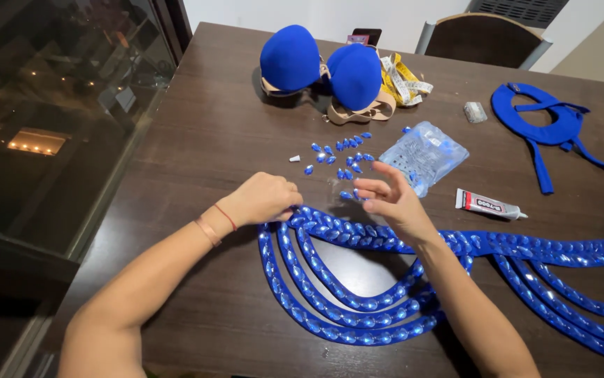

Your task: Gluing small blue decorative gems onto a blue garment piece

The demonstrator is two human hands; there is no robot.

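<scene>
A blue garment piece of draped straps covered in blue gems (358, 308) lies across the near part of the brown table (204, 140). My left hand (263, 198) is curled and presses on the strap's upper left end. My right hand (391, 199) hovers over the strap's top band, thumb and forefinger pinched on a small blue gem, the other fingers spread. Loose blue gems (340, 157) lie scattered just beyond both hands.
A clear plastic bag of gems (424, 154) and a glue tube (487, 204) sit right of my hands. Further back are blue padded cups (323, 66), a yellow measuring tape (403, 80), a blue fabric neckpiece (547, 122) and a chair (487, 38). A dark window (50, 105) runs along the left.
</scene>
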